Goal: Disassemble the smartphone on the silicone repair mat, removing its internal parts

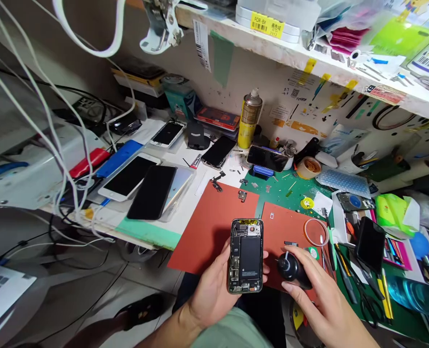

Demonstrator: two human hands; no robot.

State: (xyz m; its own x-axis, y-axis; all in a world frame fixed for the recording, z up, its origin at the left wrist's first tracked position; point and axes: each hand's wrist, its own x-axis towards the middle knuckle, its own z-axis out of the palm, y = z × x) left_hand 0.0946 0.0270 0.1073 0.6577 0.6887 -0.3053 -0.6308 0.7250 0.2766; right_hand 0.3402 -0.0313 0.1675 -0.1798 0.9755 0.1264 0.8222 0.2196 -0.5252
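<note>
Pale green shirt fabric [232, 331] fills the bottom edge, below two bare hands held out over a workbench. Cradled in the left hand [212, 292] is an opened smartphone [235, 263], upright to the viewer, its black battery [250, 251] and circuit boards exposed; thumb along one edge, fingertips at the other, the fingers are clamped on the frame. Just beside it, the right hand [319, 285] grips a small black squeeze bottle [290, 270] between thumb and curled fingers, its thin spout near the phone but apart from it (whether anything is coming out is too small to tell). Behind the phone lie a left red mat [200, 237] and a right red mat [281, 217], on a green cutting mat [272, 186] strewn with tiny parts.

For good handling, my judgement is this: hold the phone level and steady by its rim, fingertips off the open boards; bring the spout close without scraping them; and squeeze lightly, since a firm press could send out too much. Care is also wise around the loose metal part [242, 195] on the left mat, easily knocked by a sleeve.
</note>
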